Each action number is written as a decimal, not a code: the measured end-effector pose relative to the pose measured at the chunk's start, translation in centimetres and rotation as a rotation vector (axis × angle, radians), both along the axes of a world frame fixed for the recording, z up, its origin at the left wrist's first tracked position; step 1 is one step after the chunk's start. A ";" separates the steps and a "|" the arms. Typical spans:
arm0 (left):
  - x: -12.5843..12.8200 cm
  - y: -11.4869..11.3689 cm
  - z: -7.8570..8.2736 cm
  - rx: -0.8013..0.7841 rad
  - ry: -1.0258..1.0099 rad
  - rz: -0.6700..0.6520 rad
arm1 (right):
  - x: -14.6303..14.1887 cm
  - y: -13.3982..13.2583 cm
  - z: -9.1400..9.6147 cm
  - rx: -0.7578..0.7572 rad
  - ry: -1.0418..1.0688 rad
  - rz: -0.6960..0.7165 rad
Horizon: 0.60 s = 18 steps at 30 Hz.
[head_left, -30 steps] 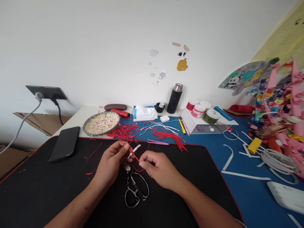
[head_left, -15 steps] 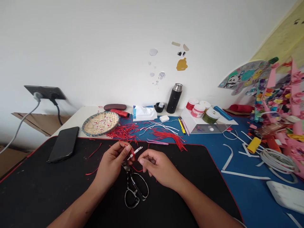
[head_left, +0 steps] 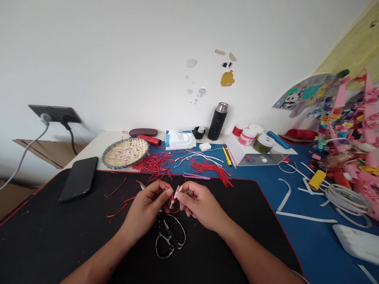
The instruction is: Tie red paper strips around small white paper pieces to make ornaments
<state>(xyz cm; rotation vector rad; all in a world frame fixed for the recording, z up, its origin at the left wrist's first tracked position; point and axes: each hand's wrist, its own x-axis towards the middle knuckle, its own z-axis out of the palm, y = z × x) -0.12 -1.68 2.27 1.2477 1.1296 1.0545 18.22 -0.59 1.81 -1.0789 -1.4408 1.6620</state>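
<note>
Over the black mat (head_left: 59, 236) my left hand (head_left: 148, 209) and my right hand (head_left: 198, 205) meet fingertip to fingertip. Both pinch a small white strip wound with red thread (head_left: 174, 196) between thumb and forefinger. A loose end of the red thread curls down below it. Black-handled scissors (head_left: 168, 236) lie on the mat right under my hands, partly covered by my left hand.
A black phone (head_left: 78, 183) lies at the mat's left. Behind are a woven basket (head_left: 124, 153), heaps of red strips (head_left: 155, 162), white strips (head_left: 201, 157), a red spool (head_left: 151, 140), a black flask (head_left: 217, 122), paint jars (head_left: 251, 138) and pink paper crafts (head_left: 352, 130) at the right.
My hands have closed in on each other. The red thread that stretched between them is now drawn up at the white strip, and my right fingers have taken hold of it.
</note>
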 end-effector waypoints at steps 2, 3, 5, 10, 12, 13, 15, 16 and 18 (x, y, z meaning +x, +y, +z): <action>0.0 0.1 -0.1 -0.016 -0.017 -0.021 | 0.0 0.0 0.0 -0.004 0.004 -0.003; 0.0 0.1 -0.2 -0.028 -0.032 -0.030 | 0.0 0.0 0.0 -0.006 0.006 -0.003; -0.1 0.2 -0.4 -0.063 -0.078 -0.041 | 0.0 0.0 0.0 -0.008 0.011 -0.003; -0.2 0.4 -0.8 -0.130 -0.182 -0.098 | 0.1 0.0 0.3 -0.022 0.030 -0.045; -0.3 0.4 -0.8 -0.152 -0.171 -0.143 | 0.2 0.0 0.4 -0.023 0.025 -0.070; -0.3 0.5 -0.8 -0.162 -0.152 -0.158 | 0.2 0.1 0.4 -0.017 0.023 -0.080; -0.3 0.5 -0.8 -0.168 -0.102 -0.164 | 0.2 0.1 0.4 0.005 0.023 -0.098; -0.3 0.5 -0.8 -0.164 -0.076 -0.152 | 0.3 0.1 0.3 0.016 0.023 -0.104; -0.3 0.5 -0.8 -0.150 -0.039 -0.116 | 0.3 0.2 0.2 0.027 0.020 -0.108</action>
